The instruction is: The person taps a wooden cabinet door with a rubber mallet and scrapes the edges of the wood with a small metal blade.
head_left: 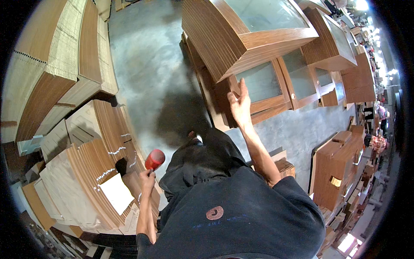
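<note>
My left hand (147,181) is closed around the handle of a red mallet (155,159), whose round head points away from me. It hangs beside a stack of brown wooden panels (113,118). Ahead on the right, my right hand (240,105) is open, its fingers apart and nothing in it. It is just below the near corner of a brown wooden cabinet (224,47) with a glass front, and in front of a lower cabinet's glass door (261,84). Whether the fingertips touch the wood I cannot tell.
A white paper sheet (117,194) lies on the panel stack at left. Taller stacks of boards (64,52) stand behind it. More cabinets (330,41) line the right, with a wooden cabinet (330,164) standing farther right. Grey floor (146,56) runs between the rows.
</note>
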Demonstrator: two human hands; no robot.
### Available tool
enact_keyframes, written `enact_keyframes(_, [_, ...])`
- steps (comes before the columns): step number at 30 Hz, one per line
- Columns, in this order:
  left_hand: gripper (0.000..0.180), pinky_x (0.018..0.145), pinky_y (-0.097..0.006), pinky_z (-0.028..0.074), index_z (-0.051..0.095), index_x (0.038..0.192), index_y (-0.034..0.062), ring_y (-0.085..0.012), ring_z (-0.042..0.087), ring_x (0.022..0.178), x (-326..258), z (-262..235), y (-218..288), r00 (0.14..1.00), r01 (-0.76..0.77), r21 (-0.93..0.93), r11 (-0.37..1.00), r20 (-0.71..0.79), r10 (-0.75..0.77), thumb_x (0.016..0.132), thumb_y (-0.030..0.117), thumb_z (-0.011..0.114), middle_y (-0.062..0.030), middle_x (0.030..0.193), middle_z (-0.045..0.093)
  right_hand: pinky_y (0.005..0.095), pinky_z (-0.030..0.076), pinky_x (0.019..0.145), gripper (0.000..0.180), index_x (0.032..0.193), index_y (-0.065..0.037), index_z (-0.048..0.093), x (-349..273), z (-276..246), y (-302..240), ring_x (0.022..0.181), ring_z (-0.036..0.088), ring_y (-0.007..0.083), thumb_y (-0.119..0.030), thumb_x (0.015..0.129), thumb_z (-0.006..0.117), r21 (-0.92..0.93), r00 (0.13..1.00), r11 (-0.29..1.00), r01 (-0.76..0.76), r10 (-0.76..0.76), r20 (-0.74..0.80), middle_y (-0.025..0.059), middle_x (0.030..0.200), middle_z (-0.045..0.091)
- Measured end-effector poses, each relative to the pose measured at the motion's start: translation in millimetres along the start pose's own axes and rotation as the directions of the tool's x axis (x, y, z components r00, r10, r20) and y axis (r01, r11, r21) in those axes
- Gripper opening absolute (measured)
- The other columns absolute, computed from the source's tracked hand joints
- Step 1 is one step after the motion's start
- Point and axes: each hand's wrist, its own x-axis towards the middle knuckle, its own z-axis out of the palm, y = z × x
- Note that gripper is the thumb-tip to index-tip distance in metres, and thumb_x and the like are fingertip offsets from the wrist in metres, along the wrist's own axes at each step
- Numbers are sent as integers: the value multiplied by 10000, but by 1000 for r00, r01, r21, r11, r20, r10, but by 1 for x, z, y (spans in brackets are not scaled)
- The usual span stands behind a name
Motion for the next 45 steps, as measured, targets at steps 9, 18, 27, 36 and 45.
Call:
enact_keyframes(9, [152,564,-315,454,683,848,-46,-136,552,587,13,-18,61,993,112,-224,968,-3,-115,824,81,604,-28,605,543,427,258,1159,723,1470,83,240,8,54,-11,1380,326,428,-73,856,586,-7,989,990,139,-140,-45,334,1468,329])
enact_keyframes(18, [278,588,-304,489,681,1098,-18,-111,579,600,157,-18,161,897,-428,98,898,165,410,853,96,616,-64,667,617,427,477,969,478,1313,16,531,-19,88,40,1167,588,362,-256,927,605,-163,778,986,33,77,624,222,1278,600])
enact_keyframes(27, [417,811,-381,508,610,1203,-9,-363,655,870,206,-47,310,666,-634,-29,773,488,564,792,-13,541,-228,973,673,373,391,1054,695,1433,4,427,-11,138,-26,1239,532,318,-458,941,591,113,588,925,-364,134,798,180,1305,593])
enact_keyframes(36, [573,897,-465,507,470,1347,4,-451,602,1062,201,-34,317,183,-873,-198,445,714,676,780,-78,506,-290,1132,609,358,508,887,287,1134,-100,616,-58,245,-50,964,618,187,-204,886,716,996,698,-59,-60,711,84,36,1019,672])
enact_keyframes(45, [366,891,-343,530,586,1219,-46,-275,668,1007,174,-82,315,-127,-744,-496,448,763,633,861,7,632,-207,1169,643,228,376,447,147,996,-29,512,-101,207,-44,502,402,69,-175,986,514,937,478,-10,349,862,-169,-11,682,483])
